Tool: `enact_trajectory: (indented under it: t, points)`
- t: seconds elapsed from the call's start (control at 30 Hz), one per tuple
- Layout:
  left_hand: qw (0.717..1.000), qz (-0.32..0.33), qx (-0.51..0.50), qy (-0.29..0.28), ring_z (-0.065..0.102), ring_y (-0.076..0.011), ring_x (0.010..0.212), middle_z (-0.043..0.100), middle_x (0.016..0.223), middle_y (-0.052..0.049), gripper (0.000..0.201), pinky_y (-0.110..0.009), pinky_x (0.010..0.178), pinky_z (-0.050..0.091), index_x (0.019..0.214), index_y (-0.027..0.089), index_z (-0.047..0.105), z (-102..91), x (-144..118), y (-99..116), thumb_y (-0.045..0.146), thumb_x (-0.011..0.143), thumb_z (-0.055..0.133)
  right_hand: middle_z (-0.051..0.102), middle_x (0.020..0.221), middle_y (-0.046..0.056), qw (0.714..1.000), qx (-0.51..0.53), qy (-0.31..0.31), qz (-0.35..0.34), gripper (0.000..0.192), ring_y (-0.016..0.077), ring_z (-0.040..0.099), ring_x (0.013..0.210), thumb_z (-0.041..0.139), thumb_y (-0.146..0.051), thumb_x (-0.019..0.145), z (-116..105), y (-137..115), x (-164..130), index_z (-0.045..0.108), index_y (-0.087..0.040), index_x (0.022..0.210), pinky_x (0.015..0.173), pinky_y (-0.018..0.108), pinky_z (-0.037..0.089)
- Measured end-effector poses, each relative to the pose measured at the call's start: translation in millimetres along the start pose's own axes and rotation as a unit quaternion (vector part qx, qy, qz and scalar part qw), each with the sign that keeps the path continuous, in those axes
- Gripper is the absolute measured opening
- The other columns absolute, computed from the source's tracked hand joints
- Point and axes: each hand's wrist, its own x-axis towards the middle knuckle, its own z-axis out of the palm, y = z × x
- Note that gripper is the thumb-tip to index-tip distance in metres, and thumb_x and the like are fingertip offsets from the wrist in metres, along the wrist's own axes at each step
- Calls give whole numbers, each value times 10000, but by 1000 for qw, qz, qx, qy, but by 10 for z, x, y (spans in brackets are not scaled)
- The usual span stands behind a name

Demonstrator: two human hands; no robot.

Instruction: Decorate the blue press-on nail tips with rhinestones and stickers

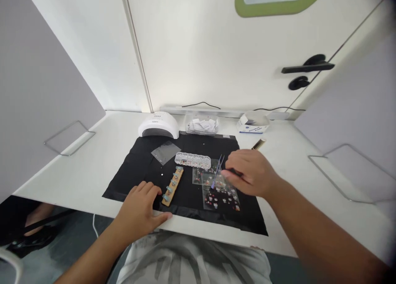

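A person sits at a white desk with a black mat [139, 168] spread across it. The right hand [252, 172] is closed in a pinch around a pair of tweezers [217, 171], whose fine tips point down and away from the fingers onto a clear sticker sheet [221, 197] printed with small coloured shapes. The sheet lies flat on the mat directly under the tweezer tips; whether the tips already hold a sticker is too small to tell.

The left hand [140, 207] rests palm down, fingers loosely spread and holding nothing, at the mat's near edge. Its fingertips sit just beside the near end of a wooden strip [172, 186] carrying a row of pale blue nail tips. Beyond the tweezers lies a long clear box [192, 160] of tiny beads, and farther off a white nail lamp [158, 126].

To do this step well, it seems best to keep the tweezers low and nearly flat to the sheet, catch only a sticker's edge, and peel slowly. The left hand could press on the sheet to stop it lifting.
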Motion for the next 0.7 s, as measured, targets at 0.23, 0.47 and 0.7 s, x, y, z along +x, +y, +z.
enact_trajectory:
  t: [0.23, 0.47, 0.7]
  points:
    - [1000, -26, -6, 5, 568, -286, 911, 643, 947, -82, 251, -450, 831, 449, 947, 205, 622, 129, 77, 50, 439, 858, 606, 573, 600, 17, 994, -11, -50, 94, 275, 162, 526, 559, 421, -370, 931, 130, 382, -226, 625, -193, 877, 594, 295, 358]
    - [998, -9, -57, -36, 598, -243, 873, 643, 940, -71, 229, -373, 772, 500, 1015, 211, 646, 10, 172, -23, 375, 902, 532, 624, 632, -6, 977, 22, -142, 161, 202, 141, 581, 582, 521, -306, 893, 163, 430, -341, 669, -189, 964, 601, 257, 379]
    - [989, 43, -93, -110, 602, -220, 951, 643, 1074, -59, 207, -337, 832, 506, 1044, 245, 661, -157, 458, -92, 332, 887, 559, 673, 683, -9, 961, 17, -201, 190, 212, 136, 592, 593, 577, -195, 832, 162, 416, -322, 683, -208, 1015, 576, 245, 358]
